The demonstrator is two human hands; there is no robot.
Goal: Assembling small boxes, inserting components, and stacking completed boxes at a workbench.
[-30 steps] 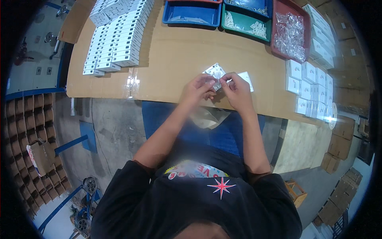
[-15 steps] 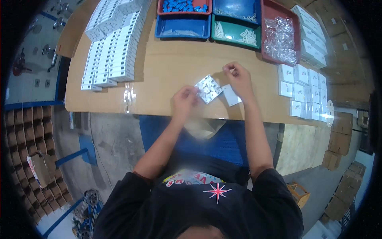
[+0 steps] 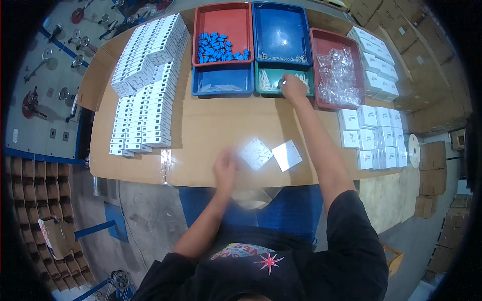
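My right hand [image 3: 294,88] reaches over the green tray [image 3: 271,91], its fingers curled together above small white plastic pieces [image 3: 301,79]. Whatever the fingertips hold, if anything, is too small to make out. Just above the table's near edge, my left hand [image 3: 226,169] is smeared by motion, so its fingers do not show clearly. Beside it lies a white square plate [image 3: 256,154] with small raised details. A second, plain white square plate [image 3: 287,155] rests to its right, nearly touching corner to corner.
White boxes [image 3: 145,100] are stacked at the left, more white boxes [image 3: 376,135] at the right. A red tray [image 3: 221,17] holds blue parts; blue trays [image 3: 281,30] adjoin it. Another red tray [image 3: 320,98] holds clear plastic bags [image 3: 339,75]. Cardboard covers the table [image 3: 211,115].
My right hand has gone from beside the plates to the green tray. My left hand has drawn off the detailed plate, which now lies on the table. The whole view has shifted.
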